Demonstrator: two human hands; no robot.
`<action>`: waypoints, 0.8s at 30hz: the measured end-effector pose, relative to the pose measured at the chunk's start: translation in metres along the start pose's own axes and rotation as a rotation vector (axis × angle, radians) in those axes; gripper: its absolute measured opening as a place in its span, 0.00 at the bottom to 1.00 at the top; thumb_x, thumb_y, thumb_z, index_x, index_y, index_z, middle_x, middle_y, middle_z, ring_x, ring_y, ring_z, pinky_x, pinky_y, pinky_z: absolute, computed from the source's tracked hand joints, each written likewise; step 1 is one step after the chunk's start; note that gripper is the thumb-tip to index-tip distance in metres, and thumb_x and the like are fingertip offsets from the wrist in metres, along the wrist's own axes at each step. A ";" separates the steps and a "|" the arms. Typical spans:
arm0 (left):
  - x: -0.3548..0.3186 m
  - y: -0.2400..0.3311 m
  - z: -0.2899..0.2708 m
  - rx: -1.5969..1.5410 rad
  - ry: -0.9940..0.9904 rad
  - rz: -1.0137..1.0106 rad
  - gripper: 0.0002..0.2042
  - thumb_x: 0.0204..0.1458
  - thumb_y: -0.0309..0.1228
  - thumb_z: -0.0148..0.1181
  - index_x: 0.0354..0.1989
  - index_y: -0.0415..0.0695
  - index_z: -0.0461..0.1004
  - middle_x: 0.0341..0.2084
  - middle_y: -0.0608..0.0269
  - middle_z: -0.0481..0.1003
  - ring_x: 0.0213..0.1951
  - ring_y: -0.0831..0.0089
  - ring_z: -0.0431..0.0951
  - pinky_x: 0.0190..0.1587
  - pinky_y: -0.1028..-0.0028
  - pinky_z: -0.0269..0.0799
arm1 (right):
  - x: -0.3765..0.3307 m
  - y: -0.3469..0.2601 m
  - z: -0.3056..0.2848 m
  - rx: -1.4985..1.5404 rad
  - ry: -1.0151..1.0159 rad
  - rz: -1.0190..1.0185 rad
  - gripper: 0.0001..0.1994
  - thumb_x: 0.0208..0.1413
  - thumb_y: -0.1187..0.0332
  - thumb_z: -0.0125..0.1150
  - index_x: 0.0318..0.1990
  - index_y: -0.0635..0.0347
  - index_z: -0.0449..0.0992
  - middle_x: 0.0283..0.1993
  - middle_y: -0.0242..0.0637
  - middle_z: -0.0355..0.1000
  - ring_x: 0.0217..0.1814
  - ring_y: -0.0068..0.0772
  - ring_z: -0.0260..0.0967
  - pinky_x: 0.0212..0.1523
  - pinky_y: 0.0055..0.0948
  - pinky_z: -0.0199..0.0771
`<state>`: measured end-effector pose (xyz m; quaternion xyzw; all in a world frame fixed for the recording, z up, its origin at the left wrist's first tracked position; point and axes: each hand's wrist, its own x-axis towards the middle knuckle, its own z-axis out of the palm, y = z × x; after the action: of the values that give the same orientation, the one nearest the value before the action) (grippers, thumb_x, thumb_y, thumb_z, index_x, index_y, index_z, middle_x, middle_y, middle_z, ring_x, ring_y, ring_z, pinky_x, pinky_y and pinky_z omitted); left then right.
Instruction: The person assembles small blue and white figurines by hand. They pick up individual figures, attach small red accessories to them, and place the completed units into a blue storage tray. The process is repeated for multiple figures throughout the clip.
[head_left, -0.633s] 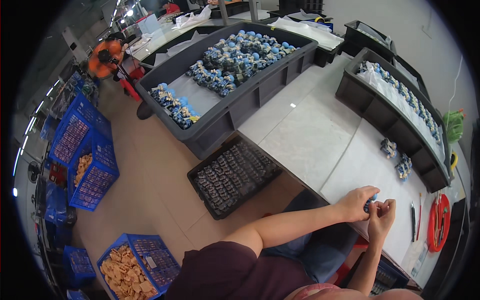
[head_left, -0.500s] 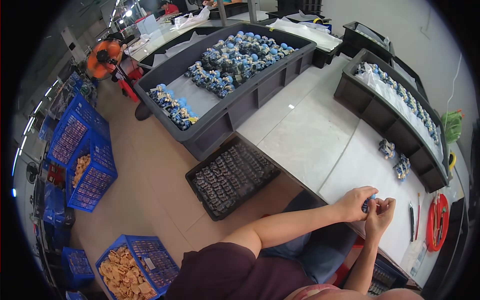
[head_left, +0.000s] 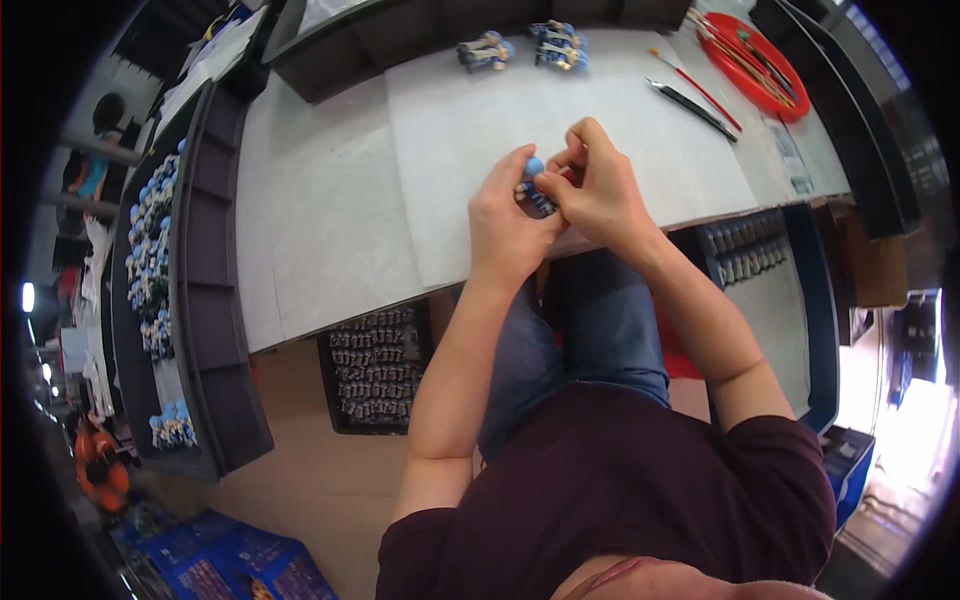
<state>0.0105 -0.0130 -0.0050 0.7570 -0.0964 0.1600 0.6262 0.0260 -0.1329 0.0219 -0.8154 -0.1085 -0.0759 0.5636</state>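
Note:
A small figurine (head_left: 535,168) with a round light-blue top and a dark blue body is held over the white table sheet (head_left: 450,130). My left hand (head_left: 505,228) is closed around it, fingers on its far side and thumb below. Pressed close against the figurine, the bent fingers and thumb of my right hand (head_left: 608,195) are closed too. A bit of something red (head_left: 570,176) shows between those fingers, too small to name. Beyond my hands, two more figurine pieces, one pale and dark (head_left: 487,51) and one blue (head_left: 559,46), lie on the sheet.
A black pen-like tool (head_left: 692,108) and a red thin brush (head_left: 700,88) lie at the right, by a red tray (head_left: 752,70) of tools. Dark bins (head_left: 215,330) edge the table at left and back. Below it are a crate (head_left: 330,385) of dark parts and another bin (head_left: 822,330).
The view has swung to the right and down toward my lap, so the table sits differently in it. Both hands stay together at the figurine, with the fingers slightly shifted.

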 end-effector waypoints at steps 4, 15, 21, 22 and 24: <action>-0.004 0.002 -0.001 0.077 -0.015 -0.048 0.26 0.32 0.26 0.68 0.44 0.34 0.69 0.36 0.49 0.73 0.36 0.62 0.76 0.38 0.70 0.72 | -0.009 -0.002 -0.002 0.057 0.000 -0.015 0.16 0.43 0.79 0.61 0.30 0.61 0.56 0.20 0.41 0.68 0.22 0.28 0.67 0.25 0.29 0.67; -0.001 0.011 -0.003 0.150 -0.024 0.037 0.27 0.31 0.24 0.68 0.46 0.34 0.68 0.38 0.50 0.73 0.38 0.62 0.76 0.40 0.71 0.71 | -0.005 0.004 -0.003 0.122 -0.026 0.033 0.15 0.42 0.80 0.61 0.28 0.60 0.56 0.19 0.39 0.66 0.22 0.24 0.66 0.24 0.26 0.65; -0.004 0.011 -0.006 0.105 -0.052 -0.028 0.29 0.31 0.25 0.68 0.48 0.36 0.69 0.38 0.55 0.73 0.37 0.69 0.74 0.40 0.74 0.71 | -0.005 -0.005 -0.014 -0.019 -0.111 0.002 0.15 0.41 0.81 0.60 0.29 0.61 0.57 0.18 0.39 0.66 0.22 0.26 0.66 0.24 0.27 0.66; -0.003 0.010 -0.007 0.107 -0.055 -0.031 0.29 0.32 0.24 0.68 0.48 0.37 0.69 0.38 0.57 0.73 0.37 0.72 0.73 0.41 0.75 0.70 | -0.004 -0.004 -0.022 -0.024 -0.067 -0.007 0.15 0.41 0.81 0.60 0.29 0.61 0.57 0.18 0.39 0.67 0.22 0.25 0.66 0.25 0.26 0.65; -0.003 0.007 -0.009 0.104 -0.063 -0.037 0.29 0.33 0.24 0.69 0.50 0.38 0.69 0.39 0.61 0.73 0.37 0.78 0.71 0.42 0.78 0.69 | 0.002 0.001 -0.042 0.029 0.039 0.019 0.15 0.42 0.80 0.60 0.28 0.60 0.57 0.20 0.37 0.68 0.23 0.19 0.65 0.25 0.21 0.65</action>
<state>0.0042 -0.0058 0.0019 0.7949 -0.0939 0.1292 0.5854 0.0282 -0.1721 0.0362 -0.8064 -0.0907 -0.0849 0.5781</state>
